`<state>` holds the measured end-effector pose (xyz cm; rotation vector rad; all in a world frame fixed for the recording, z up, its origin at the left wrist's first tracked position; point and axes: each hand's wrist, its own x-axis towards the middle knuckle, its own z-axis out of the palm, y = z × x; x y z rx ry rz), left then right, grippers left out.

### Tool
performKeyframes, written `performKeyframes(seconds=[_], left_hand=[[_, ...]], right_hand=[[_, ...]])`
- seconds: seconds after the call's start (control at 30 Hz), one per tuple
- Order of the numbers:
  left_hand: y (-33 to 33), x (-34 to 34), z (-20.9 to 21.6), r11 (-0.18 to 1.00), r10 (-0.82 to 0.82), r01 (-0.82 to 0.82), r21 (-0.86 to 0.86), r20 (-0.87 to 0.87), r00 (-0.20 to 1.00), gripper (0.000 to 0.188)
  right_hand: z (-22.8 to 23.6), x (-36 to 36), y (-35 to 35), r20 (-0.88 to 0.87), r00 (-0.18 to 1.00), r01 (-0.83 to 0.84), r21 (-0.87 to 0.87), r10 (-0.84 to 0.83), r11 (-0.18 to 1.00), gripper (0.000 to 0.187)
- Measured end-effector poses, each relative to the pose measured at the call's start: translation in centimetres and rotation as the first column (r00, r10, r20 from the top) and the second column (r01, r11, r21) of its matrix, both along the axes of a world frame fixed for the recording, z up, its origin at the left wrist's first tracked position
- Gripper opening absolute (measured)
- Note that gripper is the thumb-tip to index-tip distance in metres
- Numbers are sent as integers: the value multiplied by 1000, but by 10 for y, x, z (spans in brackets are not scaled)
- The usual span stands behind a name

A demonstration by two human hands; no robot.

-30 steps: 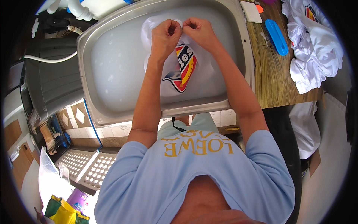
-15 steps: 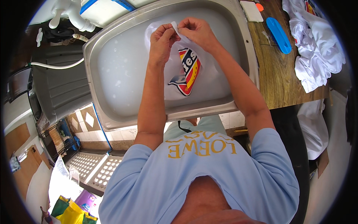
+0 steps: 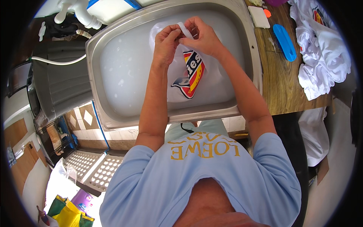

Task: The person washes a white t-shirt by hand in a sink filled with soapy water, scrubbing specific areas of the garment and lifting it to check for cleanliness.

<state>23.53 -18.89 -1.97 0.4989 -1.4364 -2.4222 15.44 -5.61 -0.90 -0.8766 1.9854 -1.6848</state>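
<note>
A wet white T-shirt (image 3: pixel 176 90) with a red, yellow and dark blue print lies partly sunk in cloudy water in a steel sink (image 3: pixel 99 113). Over its far part, my left hand (image 3: pixel 166 43) pinches a folded white edge of the cloth between thumb and fingers. Close beside it, my right hand (image 3: pixel 200 36) grips the same band of fabric, fingers curled. A narrow strip of the shirt stands up between the two hands. The rest of the garment spreads below them in the water.
On the wooden counter (image 3: pixel 278 83) at right lie a blue brush (image 3: pixel 284 42), a white block (image 3: pixel 259 17), an orange round piece (image 3: pixel 267 13) and crumpled white clothes (image 3: pixel 321 56). A white tap (image 3: pixel 81 13) and grey basin (image 3: pixel 60 83) are at left.
My right hand has shifted slightly and its fingers have changed position on the cloth edge, showing more of the strip. My left hand stays pinched. The whole view has tilted a little.
</note>
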Motion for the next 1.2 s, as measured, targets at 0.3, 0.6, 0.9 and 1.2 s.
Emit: performKeyframes(seconds=[0.3,0.6,0.9,1.2], left_hand=[[3,-1,-35,267,278,-67,-961,10,961,28],[8,-7,-40,372,113,37,-928,85,990,36],[28,20,47,591,25,65,-804,98,995,30],[36,64,-2,645,84,-5,-764,65,994,27]], right_hand=[[-52,-51,26,-515,848,409,483,-127,774,24],[-43,-68,33,-272,960,142,262,-68,955,26],[123,-87,64,-727,686,25,-23,-34,999,13],[27,-68,115,329,939,124,-64,-96,990,21]])
